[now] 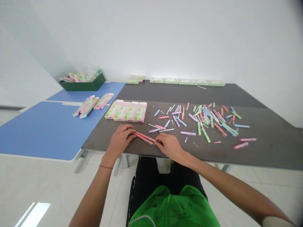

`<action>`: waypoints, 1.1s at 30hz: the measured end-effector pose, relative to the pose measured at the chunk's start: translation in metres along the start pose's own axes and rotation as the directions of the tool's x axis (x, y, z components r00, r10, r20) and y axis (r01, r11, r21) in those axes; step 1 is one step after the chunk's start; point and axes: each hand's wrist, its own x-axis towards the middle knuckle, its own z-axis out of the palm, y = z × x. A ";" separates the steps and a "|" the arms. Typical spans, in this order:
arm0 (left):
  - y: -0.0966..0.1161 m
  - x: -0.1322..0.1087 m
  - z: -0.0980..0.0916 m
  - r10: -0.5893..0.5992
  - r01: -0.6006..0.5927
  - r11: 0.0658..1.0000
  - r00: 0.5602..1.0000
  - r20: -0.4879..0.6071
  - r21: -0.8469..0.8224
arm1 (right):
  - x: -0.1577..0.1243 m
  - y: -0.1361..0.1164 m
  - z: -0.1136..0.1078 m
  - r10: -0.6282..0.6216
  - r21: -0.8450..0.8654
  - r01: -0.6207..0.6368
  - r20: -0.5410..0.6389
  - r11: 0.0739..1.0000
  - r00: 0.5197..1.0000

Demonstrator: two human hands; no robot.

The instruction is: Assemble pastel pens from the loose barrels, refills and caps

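Two long pink pens (144, 136) lie side by side between my hands, just above the near edge of the dark table (165, 108). My left hand (121, 138) pinches their left ends. Around their right ends close the fingers of my right hand (169, 145). Just behind the pens are a purple pen piece (154, 130), a pink pen piece (160, 127) and a thin white refill (166, 130). Several upright-printed pink and green cartons (141, 112) marked 5 lie in a row beyond my left hand.
Loose pen parts (205, 119) in several colours spread over the table's right half. Flat cartons (86, 106) lie on the blue table (47, 132) at left, near a dark green box (82, 85) of packaging. Pale green boxes (186, 81) line the back edge by the wall.
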 end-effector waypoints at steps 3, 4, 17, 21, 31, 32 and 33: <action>-0.002 -0.005 -0.007 0.040 -0.038 0.999 0.998 0.055 -0.035 | 0.003 0.007 -0.004 0.014 0.036 -0.014 0.013 0.999 1.000; -0.003 -0.006 -0.008 0.047 -0.044 0.998 0.997 0.063 -0.048 | 0.003 0.008 -0.005 0.009 0.052 -0.010 0.021 0.999 1.000; -0.039 -0.029 -0.029 -0.033 0.033 0.999 0.999 0.026 0.007 | -0.038 0.048 -0.027 0.138 0.283 -0.091 -0.150 0.955 0.979; -0.029 -0.023 -0.024 -0.074 0.074 0.997 0.997 0.032 -0.001 | -0.042 0.042 -0.021 0.043 0.272 -0.013 -0.103 0.962 0.994; -0.023 -0.017 -0.023 -0.089 0.093 0.995 0.992 0.090 -0.041 | -0.009 0.015 -0.016 -0.068 0.029 0.068 0.017 0.997 0.998; -0.024 -0.018 -0.023 -0.089 0.093 0.995 0.991 0.095 -0.045 | -0.009 0.015 -0.017 -0.060 0.028 0.060 0.017 0.998 0.998; -0.025 -0.018 -0.024 -0.088 0.093 0.995 0.991 0.102 -0.047 | -0.009 0.016 -0.018 -0.055 0.033 0.054 0.016 0.998 0.998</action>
